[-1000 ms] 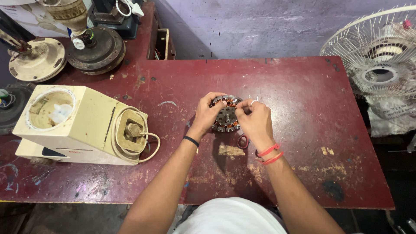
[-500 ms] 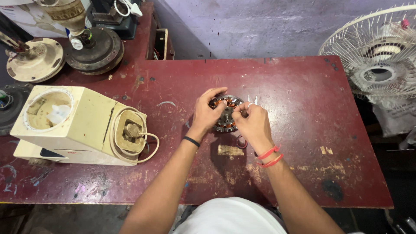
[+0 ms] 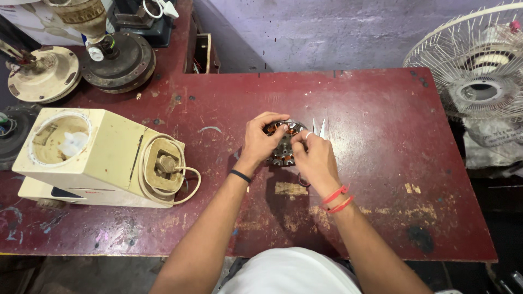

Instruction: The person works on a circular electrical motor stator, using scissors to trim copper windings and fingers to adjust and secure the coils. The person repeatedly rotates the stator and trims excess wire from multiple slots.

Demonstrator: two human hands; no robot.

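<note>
A round motor stator (image 3: 284, 147) with copper windings lies near the middle of the worn red table (image 3: 381, 120). My left hand (image 3: 260, 139), a black band on its wrist, grips the stator's left side. My right hand (image 3: 314, 159), with red bands on the wrist, pinches at the stator's right edge and covers part of it. A pair of scissors (image 3: 320, 128) lies on the table just behind my right hand, its handles hidden under the hand.
A cream mixer base (image 3: 87, 158) lies on its side at the left with its cord wound round the end. Ceiling fan motor housings (image 3: 117, 60) stand at the back left. A white table fan grille (image 3: 479, 65) stands off the right edge.
Both hands have stayed on the stator with small finger movements; the stator has turned slightly between them.
</note>
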